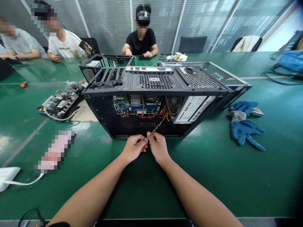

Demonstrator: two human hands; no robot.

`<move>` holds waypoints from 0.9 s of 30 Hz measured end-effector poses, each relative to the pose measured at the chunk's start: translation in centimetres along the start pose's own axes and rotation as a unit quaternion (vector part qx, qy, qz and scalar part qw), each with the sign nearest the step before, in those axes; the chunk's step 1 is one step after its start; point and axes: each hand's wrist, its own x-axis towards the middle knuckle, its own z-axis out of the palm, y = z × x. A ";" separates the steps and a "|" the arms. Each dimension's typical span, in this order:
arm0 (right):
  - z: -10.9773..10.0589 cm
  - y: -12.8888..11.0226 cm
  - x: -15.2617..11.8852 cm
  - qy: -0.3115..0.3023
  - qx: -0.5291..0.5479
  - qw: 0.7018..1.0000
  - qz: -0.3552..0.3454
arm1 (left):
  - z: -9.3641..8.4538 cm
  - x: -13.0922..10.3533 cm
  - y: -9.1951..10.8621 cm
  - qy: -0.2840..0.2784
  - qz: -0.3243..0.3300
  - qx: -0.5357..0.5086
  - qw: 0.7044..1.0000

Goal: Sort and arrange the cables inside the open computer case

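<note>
Fingers [153, 136] together: right hand [159, 149] pinches the wire [160, 122], left hand [133, 148] we can't tell | probs light, bendy | grip its end

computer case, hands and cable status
Right hand pinching yellow-black cable, left hand close beside. Cable leads into computer case; near end hidden. Gloves off right.

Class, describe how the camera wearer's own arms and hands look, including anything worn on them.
The left hand and right hand are ungloved, and no watch or bracelet shows. The left forearm and right forearm are bare; at the lower left edge, a bit of black, probably a sleeve, meets the left one.
</note>
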 end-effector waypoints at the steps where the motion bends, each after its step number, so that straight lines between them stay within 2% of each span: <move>1: 0.1 0.1 0.0 0.006 0.001 1.000 0.001 | 0.0 0.0 0.0 0.002 -0.002 0.005 1.000; 16: 1.0 0.7 0.5 0.053 0.010 0.998 0.043 | 0.1 0.5 -0.7 -0.013 -0.006 -0.001 1.000; 24: 0.4 0.1 0.1 0.026 -0.007 1.000 -0.003 | 0.1 0.2 -0.2 0.001 0.005 0.022 1.000; 27: 0.2 -0.1 0.2 0.017 0.005 1.000 -0.014 | 0.2 0.0 -0.1 0.010 0.028 0.041 0.999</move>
